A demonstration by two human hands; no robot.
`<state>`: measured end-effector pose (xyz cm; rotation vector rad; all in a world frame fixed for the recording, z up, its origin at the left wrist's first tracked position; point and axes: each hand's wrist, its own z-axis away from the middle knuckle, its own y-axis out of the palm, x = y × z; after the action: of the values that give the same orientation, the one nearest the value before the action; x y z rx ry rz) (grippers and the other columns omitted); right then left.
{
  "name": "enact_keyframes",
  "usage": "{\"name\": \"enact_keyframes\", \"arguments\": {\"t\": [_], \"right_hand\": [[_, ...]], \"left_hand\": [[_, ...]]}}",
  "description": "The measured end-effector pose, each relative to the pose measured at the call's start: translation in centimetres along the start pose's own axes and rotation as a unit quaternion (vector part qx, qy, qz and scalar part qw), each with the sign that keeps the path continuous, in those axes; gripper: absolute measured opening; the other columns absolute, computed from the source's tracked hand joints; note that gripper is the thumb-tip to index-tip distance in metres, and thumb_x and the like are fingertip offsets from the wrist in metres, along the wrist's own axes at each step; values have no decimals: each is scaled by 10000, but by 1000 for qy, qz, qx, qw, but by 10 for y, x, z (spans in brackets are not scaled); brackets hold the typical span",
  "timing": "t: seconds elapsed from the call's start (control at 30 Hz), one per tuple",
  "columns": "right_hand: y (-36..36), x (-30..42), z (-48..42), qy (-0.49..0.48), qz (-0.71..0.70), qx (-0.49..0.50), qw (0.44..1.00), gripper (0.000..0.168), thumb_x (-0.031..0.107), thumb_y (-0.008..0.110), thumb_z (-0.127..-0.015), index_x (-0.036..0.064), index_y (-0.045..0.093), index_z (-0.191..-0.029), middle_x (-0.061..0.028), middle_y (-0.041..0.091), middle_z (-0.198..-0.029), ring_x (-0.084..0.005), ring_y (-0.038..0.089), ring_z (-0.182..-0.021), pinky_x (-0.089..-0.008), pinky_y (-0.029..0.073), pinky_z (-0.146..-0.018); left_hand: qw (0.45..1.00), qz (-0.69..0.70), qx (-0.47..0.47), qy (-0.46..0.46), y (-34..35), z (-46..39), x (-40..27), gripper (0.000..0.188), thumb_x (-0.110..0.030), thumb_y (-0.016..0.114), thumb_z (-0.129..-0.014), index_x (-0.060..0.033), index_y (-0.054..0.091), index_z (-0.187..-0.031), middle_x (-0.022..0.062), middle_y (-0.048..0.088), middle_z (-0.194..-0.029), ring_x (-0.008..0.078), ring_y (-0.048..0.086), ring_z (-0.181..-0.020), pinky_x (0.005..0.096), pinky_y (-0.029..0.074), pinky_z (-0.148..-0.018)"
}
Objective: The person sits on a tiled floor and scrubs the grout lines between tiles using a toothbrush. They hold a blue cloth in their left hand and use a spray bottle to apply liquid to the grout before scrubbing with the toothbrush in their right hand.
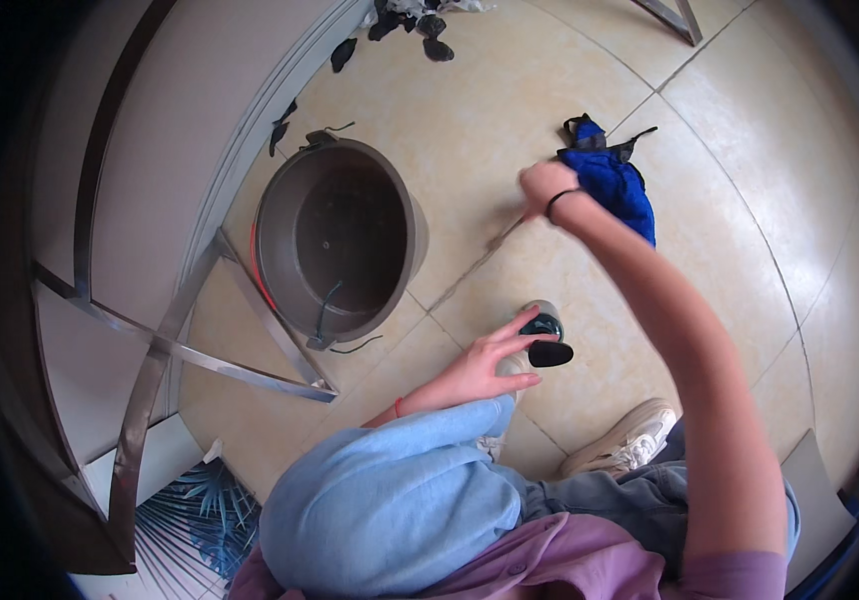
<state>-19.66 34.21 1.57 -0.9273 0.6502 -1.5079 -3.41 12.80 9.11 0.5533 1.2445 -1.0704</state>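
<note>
In the head view my left hand (493, 364), with a red string at the wrist, reaches past my knee with its fingers spread. Its fingertips lie at a small container with a dark green rim (542, 325) and a black oval piece (551, 354); whether it grips either is unclear. Farther out is my right hand (547, 184), curled and blurred, with a black band at the wrist. A thin blurred thing seems to extend from it over a tile joint; I cannot tell what it is. Beside this hand lies a blue cloth item with black straps (617, 184).
A deep grey-brown plastic bucket (418, 232) stands on the tiled floor at the left. Near it is a metal frame (257, 367) against pale panels. Dark flat scraps (438, 50) lie by the wall at the top. My shoe (624, 442) is close below my hands.
</note>
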Motion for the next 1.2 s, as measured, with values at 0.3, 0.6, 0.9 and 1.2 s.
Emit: {"name": "enact_keyframes", "arguments": {"t": [0.3,0.6,0.9,1.2], "right_hand": [[3,23,3,-43,19,-25,999,270,197,806,-733,92,757,-976,-146,723,-1057,-318,701,-1000,-445,578,-774],[6,-4,-6,13,13,-14,1000,467,269,911,-605,116,752,-1017,-117,726,-1062,-310,703,-995,-464,578,-757],[-12,-47,-15,59,9,24,998,506,309,925,-588,100,750,-1014,-110,728,-1050,-299,703,-988,-420,583,-770],[-12,-68,-18,19,-4,22,1000,521,401,909,-599,130,748,-1014,-115,728,-1026,-315,704,-959,-395,580,-769]], "left_hand": [[999,-23,-11,-20,-1,5,-2,558,-182,733,-830,-195,566,-1363,183,267,-1588,374,405,-1386,440,401,-1092],[999,15,14,-47,-3,1,-7,557,-152,714,-848,-165,549,-1380,151,236,-1607,321,308,-1454,415,322,-1148],[1000,0,-17,-21,1,3,-4,563,-206,737,-828,-200,564,-1363,184,276,-1584,375,427,-1371,433,414,-1082],[999,13,-24,-18,3,4,-2,559,-189,730,-832,-192,564,-1366,173,261,-1593,365,402,-1392,435,389,-1102]]}}
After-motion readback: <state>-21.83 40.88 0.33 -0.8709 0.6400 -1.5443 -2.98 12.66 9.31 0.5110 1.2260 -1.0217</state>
